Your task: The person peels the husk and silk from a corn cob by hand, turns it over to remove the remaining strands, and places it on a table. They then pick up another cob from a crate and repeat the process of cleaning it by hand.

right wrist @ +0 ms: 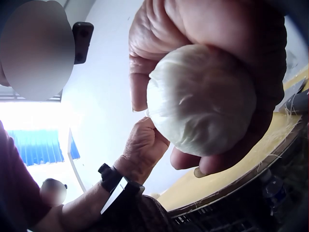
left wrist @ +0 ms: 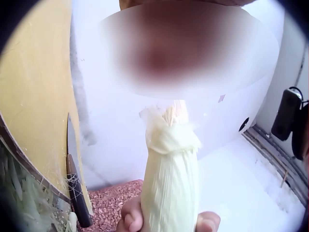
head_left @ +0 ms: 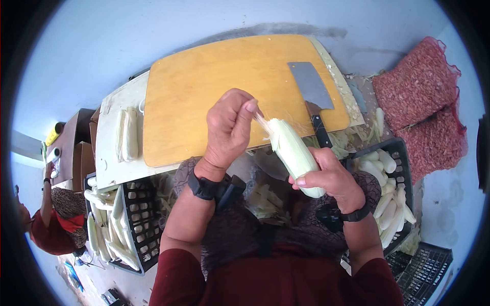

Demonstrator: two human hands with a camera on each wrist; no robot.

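My right hand [head_left: 334,178] grips the lower end of a pale green ear of corn [head_left: 293,153], its husk leaves still wrapped round it. The ear tilts up to the left, above the front edge of the yellow cutting board [head_left: 219,92]. At its tip my left hand [head_left: 229,127] pinches a tuft of corn silk [head_left: 262,121] between thumb and curled fingers. Loose strands stick out around the tip. In the right wrist view, the rounded base of the ear [right wrist: 200,101] fills the palm. A cleaver [head_left: 312,86] lies on the board's right side, handle towards me.
Black crates of corn stand left [head_left: 142,219] and right [head_left: 400,153] of my legs. Several ears [head_left: 127,135] lie on the table's left end. Red mesh sacks [head_left: 418,81] are stacked at right, stripped husks [head_left: 265,201] lie below, and another person [head_left: 53,224] is at far left.
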